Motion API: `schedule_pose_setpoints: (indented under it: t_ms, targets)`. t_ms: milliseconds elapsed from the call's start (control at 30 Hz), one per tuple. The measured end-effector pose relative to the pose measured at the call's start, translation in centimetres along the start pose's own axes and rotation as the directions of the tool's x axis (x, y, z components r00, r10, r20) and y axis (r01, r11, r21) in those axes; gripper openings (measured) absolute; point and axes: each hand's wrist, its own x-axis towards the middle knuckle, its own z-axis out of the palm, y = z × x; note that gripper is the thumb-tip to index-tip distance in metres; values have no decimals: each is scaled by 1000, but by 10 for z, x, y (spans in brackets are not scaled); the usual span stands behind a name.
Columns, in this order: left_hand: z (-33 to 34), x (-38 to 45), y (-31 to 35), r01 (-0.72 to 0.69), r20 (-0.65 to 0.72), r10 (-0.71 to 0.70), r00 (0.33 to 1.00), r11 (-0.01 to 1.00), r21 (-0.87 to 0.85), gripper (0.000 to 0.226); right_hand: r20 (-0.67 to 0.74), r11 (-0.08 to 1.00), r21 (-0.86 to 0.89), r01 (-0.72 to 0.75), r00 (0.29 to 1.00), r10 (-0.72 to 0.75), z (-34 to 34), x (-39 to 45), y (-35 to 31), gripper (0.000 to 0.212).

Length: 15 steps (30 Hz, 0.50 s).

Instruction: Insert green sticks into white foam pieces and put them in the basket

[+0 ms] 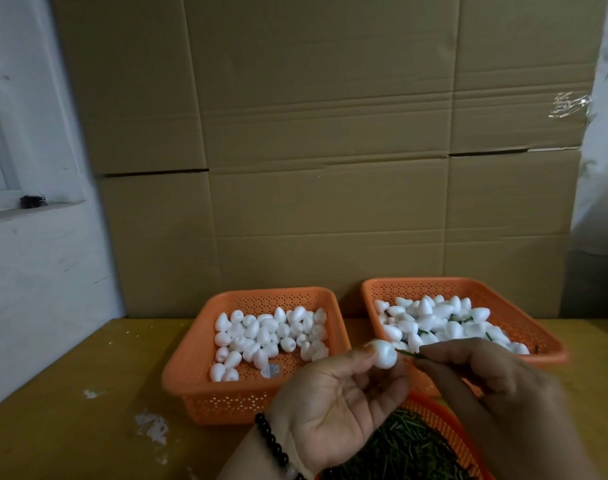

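My left hand (pixel 333 400) pinches a white foam piece (pixel 384 354) between thumb and fingertips, palm up. My right hand (pixel 482 375) pinches a thin green stick (pixel 407 354) whose tip meets the foam piece's right side. Behind the hands stand two orange baskets: the left basket (pixel 191 382) holds plain white foam pieces, the right basket (pixel 538 336) holds foam pieces with green sticks among them. A third orange basket (pixel 444 420) below my hands is full of loose green sticks (pixel 399 448).
The baskets sit on a yellow table (pixel 88 375) with white specks on it. Brown cardboard sheets (pixel 330 168) stand upright behind the table. A white wall with a window ledge (pixel 32 206) is at the left.
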Motion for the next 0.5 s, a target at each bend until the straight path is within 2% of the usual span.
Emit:
schedule_pose_setpoints:
  t_ms: [167,400,500]
  targets:
    - [3,0,-2,-29,-40,28,999,999,-21,13,20,997,-70,37,999,-36,5,2,2,5]
    - [5,-1,-4,-55,-24,54,998,998,-21,14,80,996,-63,56,995,-51,8,-1,4,5]
    - [5,0,-6,-55,-39,56,998,998,12,21,84,997,-49,59,995,-55,9,-2,3,6]
